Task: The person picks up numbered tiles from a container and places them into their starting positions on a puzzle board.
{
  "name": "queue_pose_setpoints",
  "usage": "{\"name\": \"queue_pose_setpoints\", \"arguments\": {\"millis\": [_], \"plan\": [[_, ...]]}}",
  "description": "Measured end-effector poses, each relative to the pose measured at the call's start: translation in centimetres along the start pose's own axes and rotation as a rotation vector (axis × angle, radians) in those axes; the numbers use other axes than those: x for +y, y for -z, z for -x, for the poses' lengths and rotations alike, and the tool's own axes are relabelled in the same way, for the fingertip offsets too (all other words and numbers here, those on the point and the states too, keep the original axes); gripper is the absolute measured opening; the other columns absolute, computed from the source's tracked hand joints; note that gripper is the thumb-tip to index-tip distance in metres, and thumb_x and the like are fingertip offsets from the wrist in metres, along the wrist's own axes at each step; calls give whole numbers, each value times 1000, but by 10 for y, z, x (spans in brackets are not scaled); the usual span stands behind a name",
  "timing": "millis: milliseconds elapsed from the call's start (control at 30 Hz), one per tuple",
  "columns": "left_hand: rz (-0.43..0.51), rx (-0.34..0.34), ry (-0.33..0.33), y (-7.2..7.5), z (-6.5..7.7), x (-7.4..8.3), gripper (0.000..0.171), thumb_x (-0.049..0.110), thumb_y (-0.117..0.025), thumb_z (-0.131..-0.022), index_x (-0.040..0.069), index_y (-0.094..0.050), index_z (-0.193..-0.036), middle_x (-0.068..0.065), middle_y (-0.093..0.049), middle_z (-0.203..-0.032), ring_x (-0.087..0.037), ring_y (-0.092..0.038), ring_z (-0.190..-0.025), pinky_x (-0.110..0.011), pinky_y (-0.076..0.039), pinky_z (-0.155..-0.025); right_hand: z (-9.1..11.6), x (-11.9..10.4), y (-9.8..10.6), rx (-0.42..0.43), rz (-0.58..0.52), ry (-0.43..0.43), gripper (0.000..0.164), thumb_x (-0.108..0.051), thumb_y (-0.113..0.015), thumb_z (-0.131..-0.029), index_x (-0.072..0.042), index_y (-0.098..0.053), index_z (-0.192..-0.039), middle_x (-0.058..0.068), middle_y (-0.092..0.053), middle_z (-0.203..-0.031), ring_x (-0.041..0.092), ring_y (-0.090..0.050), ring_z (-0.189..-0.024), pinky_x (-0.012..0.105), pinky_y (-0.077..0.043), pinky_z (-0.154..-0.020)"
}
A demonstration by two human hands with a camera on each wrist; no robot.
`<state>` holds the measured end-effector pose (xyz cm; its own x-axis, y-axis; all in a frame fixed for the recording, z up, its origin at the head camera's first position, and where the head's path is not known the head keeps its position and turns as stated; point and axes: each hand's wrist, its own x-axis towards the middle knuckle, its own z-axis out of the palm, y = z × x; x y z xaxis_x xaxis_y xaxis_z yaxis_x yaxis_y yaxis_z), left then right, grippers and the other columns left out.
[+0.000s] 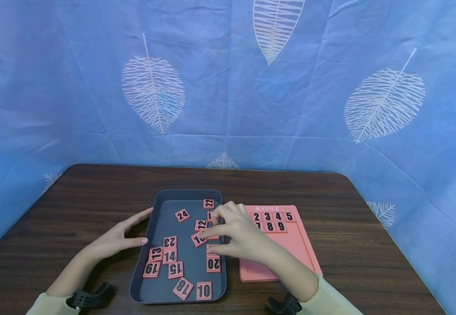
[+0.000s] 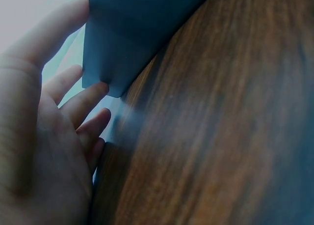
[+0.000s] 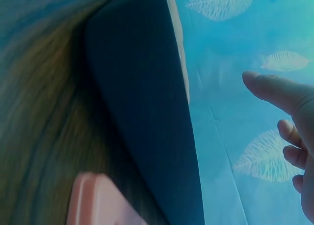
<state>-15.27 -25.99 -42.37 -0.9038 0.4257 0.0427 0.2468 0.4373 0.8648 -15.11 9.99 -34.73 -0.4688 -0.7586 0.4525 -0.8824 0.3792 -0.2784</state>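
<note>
A dark grey tray [image 1: 194, 262] holds loose pink number tiles, among them 23 [image 1: 169, 242], 24 [image 1: 182, 215] and 10 [image 1: 204, 290]. My left hand [image 1: 111, 240] rests at the tray's left side, thumb and forefinger stretched to the rim; the left wrist view shows the tray wall [image 2: 127, 33] by its fingertips. Over the tray's right half reaches my right hand [image 1: 243, 234], fingers apart and bent, one fingertip at a tilted tile [image 1: 197, 240] whose number is partly covered. Several tiles beneath it are partly hidden. Its thumb [image 3: 270, 90] stands apart from the fingers in the right wrist view.
A pink number board [image 1: 290, 245] lies right of the tray, with two rows of tiles at its top, such as 5 [image 1: 289, 216] and 9 [image 1: 281, 226]; the right forearm crosses it. Behind the brown wooden table [image 1: 106, 188] hangs a blue leaf-print cloth [image 1: 220, 87].
</note>
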Motion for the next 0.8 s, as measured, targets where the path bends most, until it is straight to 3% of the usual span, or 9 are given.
{"name": "queue_pose_setpoints", "arguments": {"millis": [267, 500, 800], "plan": [[-2, 0, 18, 1, 0, 2, 74, 19, -67, -91, 15, -27, -153, -21, -23, -154, -49, -17, -136, -76, -19, -94, -10, -2, -10, -87, 4, 69, 31, -37, -82, -74, -31, -76, -104, -11, -43, -97, 14, -37, -93, 32, -24, -76], [-3, 0, 4, 1, 0, 4, 73, 19, -67, -91, 15, -27, -152, -21, -24, -153, -49, -18, -136, -76, -19, -94, -11, -3, -17, -244, 15, 114, 31, -38, -83, -72, -34, -76, -102, -13, -42, -94, 8, -31, -86, 30, -23, -77], [-1, 4, 16, 1, -2, 0, 74, 21, -67, -91, 15, -27, -153, -21, -23, -153, -49, -18, -136, -76, -19, -95, -9, 0, -27, -474, 0, 158, 27, -35, -82, -75, -36, -76, -101, -14, -41, -94, 6, -31, -89, 24, -23, -75]]}}
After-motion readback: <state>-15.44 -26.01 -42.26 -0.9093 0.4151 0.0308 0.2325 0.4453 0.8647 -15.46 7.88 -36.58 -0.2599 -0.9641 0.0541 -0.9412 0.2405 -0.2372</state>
